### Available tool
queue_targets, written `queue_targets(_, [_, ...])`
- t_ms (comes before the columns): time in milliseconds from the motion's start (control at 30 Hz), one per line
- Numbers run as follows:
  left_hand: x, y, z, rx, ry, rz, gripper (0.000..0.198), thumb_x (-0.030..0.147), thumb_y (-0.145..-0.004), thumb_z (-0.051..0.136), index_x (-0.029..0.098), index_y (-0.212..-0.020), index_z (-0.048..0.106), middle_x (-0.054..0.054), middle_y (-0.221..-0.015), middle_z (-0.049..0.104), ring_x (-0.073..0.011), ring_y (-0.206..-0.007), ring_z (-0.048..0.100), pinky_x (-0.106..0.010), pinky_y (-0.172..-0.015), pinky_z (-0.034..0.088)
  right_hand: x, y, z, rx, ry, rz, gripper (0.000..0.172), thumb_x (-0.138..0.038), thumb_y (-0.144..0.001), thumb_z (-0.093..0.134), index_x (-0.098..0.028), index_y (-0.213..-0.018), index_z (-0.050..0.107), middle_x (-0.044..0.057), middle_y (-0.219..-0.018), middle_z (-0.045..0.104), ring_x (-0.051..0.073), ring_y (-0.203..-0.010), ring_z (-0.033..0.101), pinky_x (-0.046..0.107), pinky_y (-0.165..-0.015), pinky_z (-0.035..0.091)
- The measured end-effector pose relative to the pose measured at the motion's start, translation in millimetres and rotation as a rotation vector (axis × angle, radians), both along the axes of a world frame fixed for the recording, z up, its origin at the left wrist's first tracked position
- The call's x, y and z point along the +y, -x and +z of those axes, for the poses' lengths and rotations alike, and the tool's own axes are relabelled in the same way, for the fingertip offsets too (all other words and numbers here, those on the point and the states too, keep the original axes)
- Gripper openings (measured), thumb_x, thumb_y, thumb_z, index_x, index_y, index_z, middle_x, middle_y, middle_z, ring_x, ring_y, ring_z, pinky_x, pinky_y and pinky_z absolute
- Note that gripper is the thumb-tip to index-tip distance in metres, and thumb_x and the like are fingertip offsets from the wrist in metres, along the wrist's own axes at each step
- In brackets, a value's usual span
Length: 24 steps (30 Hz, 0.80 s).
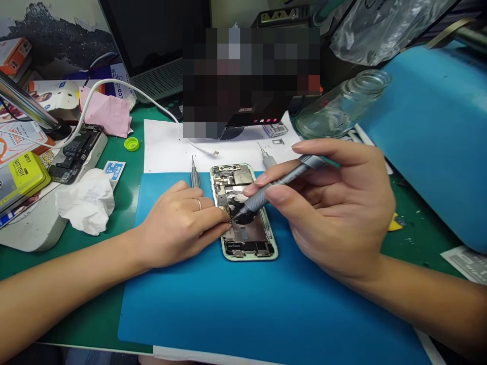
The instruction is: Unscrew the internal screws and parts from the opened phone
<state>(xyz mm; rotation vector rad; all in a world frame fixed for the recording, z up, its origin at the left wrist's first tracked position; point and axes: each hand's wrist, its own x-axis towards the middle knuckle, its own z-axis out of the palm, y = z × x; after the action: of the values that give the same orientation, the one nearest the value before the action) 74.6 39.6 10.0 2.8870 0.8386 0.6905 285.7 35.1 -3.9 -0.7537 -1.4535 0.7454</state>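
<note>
An opened phone (243,238) with a pale green frame lies face up on a blue mat (243,304), its inner boards and screws exposed. My right hand (335,213) is closed round a grey screwdriver (281,182), whose tip touches the phone's left inner edge near the middle. My left hand (182,223), a ring on one finger, rests on the mat and presses its fingertips against the phone's left side, right beside the screwdriver tip.
Two more grey screwdrivers (195,175) (266,158) lie behind the phone on white paper (167,144). A glass jar (342,106) lies on its side at the right. At the left are crumpled tissue (87,200), another dismantled phone (74,152), a white cable (114,83) and a pink cloth (108,114).
</note>
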Motion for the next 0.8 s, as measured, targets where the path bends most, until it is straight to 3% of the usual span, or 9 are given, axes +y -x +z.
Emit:
queue_targets(167, [-0.3, -0.4, -0.1, 0.003, -0.008, 0.004, 0.021, 0.027, -0.101, 0.057, 0.019, -0.084, 0.066, 0.002, -0.067, 0.064, -0.0125, -0.064, 0.051, -0.032, -0.064, 0.027, -0.2, -0.7, -0.2, -0.034, 0.025, -0.015, 0.034, -0.022, -0.088, 0.073, -0.036, -0.117, 0.061, -0.002, -0.087, 0.071, 0.019, -0.075, 0.073, 0.03, -0.057, 0.063])
queue_targets(500, [-0.6, -0.2, -2.0, 0.002, -0.002, 0.009, 0.019, 0.026, -0.101, 0.057, 0.018, -0.086, 0.066, 0.002, -0.068, 0.063, -0.0124, -0.064, 0.051, -0.032, -0.065, 0.027, 0.5, 1.0, 1.8, -0.016, 0.0, -0.013, 0.035, -0.014, -0.085, 0.074, -0.034, -0.112, 0.062, -0.003, -0.085, 0.07, 0.016, -0.072, 0.073, 0.025, -0.052, 0.061])
queue_targets(800, [-0.5, 0.1, -1.2, 0.011, -0.002, 0.022, 0.025, 0.028, -0.101, 0.057, 0.018, -0.08, 0.065, 0.002, -0.067, 0.062, -0.0133, -0.064, 0.05, -0.032, -0.066, 0.027, 1.1, 1.6, -0.5, -0.016, 0.003, -0.02, 0.033, -0.019, -0.086, 0.075, -0.034, -0.111, 0.061, -0.002, -0.084, 0.069, 0.017, -0.073, 0.073, 0.029, -0.054, 0.064])
